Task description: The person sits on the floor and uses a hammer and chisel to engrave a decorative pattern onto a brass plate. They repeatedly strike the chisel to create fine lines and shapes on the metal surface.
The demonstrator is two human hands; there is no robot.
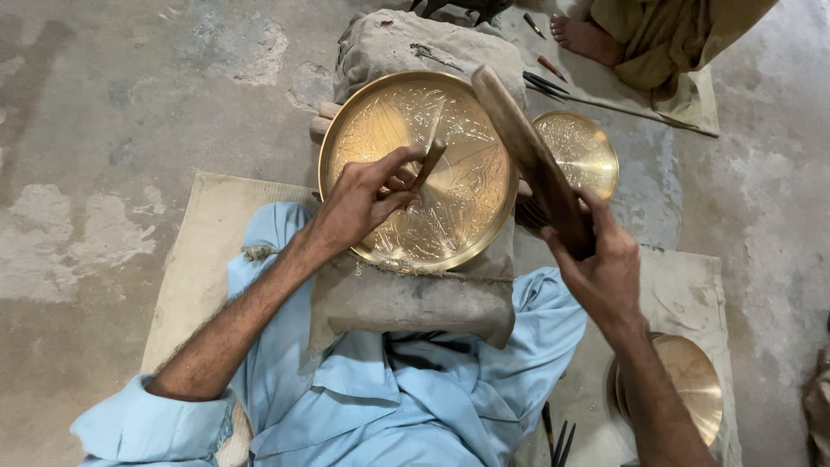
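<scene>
Head view looks down on a person in pale blue clothes sitting on a mat on a concrete floor. Left hand is clenched round a thin chisel, pinched between thumb and fingers, its tip set against the face of a large brass plate. Right hand grips a dark wooden mallet by the lower end; the mallet slants up and to the left, its head raised above the plate's right rim, apart from the chisel. Plate lies tilted on a grey sack cushion over the person's lap, its surface covered in fine engraved leaf lines. A smaller brass plate sits just beyond the mallet, partly hidden by it. Another brass dish lies by the right forearm on a cloth. Several thin dark tools lie near the person's right side, more tools past the cushion. Someone else's bare foot shows at the top edge
</scene>
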